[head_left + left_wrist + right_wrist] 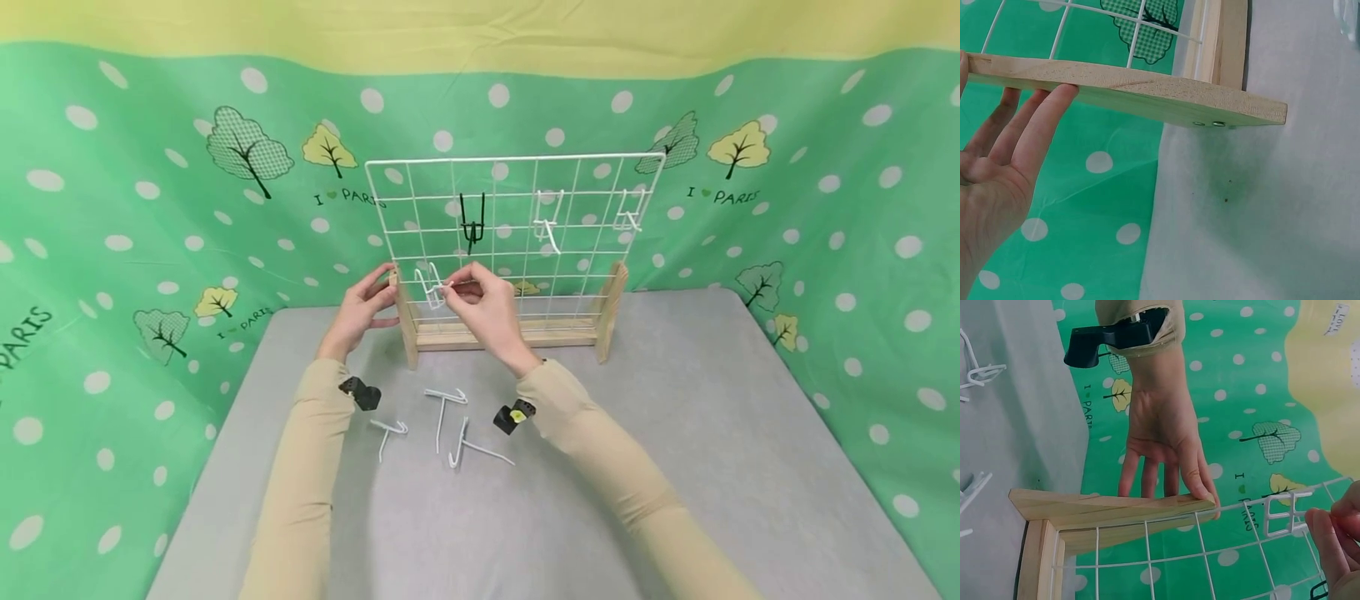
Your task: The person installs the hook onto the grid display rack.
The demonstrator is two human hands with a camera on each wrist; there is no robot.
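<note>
A white wire grid rack (517, 250) stands upright between two wooden side posts. My left hand (358, 315) holds the upper end of the left wooden post (1147, 87), three fingers fairly straight against its outer side, thumb and forefinger about its tip. My right hand (486, 310) pinches the prong of a white wire hook (1280, 515), whose frame lies against the grid's left part. Whether it is hooked onto a wire cannot be told. Higher up hang a black hook (472, 232) and two white hooks, one mid-right (546, 223) and one far right (628, 220).
Three loose white hooks lie on the grey tabletop in front of the rack: one left (388, 429), one behind (444, 398), one right (465, 443). A green dotted cloth (247, 217) surrounds the table's back and sides.
</note>
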